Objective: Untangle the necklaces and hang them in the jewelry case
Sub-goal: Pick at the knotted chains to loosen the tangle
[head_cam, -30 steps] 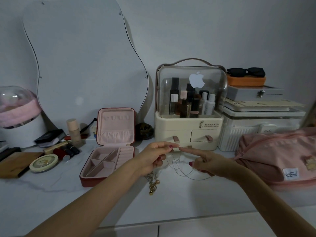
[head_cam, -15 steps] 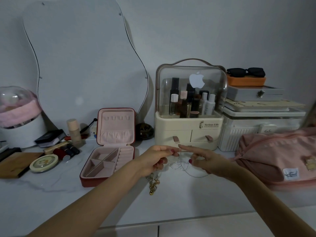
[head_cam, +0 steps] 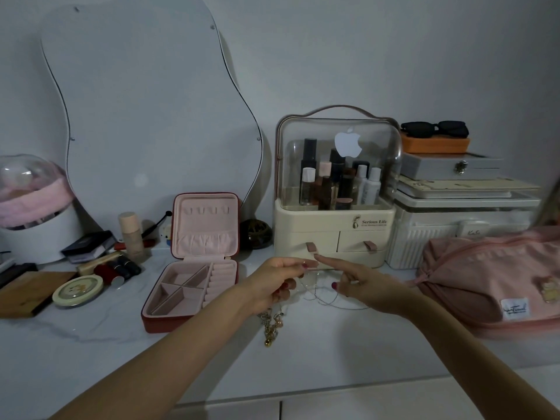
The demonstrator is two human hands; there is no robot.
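We see thin silver necklaces [head_cam: 325,294] in a tangled bunch, held up over the white table. Some loops hang down loose. A chunky gold and pearl chain [head_cam: 270,327] dangles lower. The jewelry case [head_cam: 197,262] sits to the left, open, red outside and pink inside, its lid standing up.

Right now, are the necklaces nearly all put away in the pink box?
Not yet. Done: the jewelry case stands open, its lid hooks bare. In hand: the left hand and right hand hold the tangled thin chains between them; a beaded charm strand dangles below. Left: separating and hanging every necklace.
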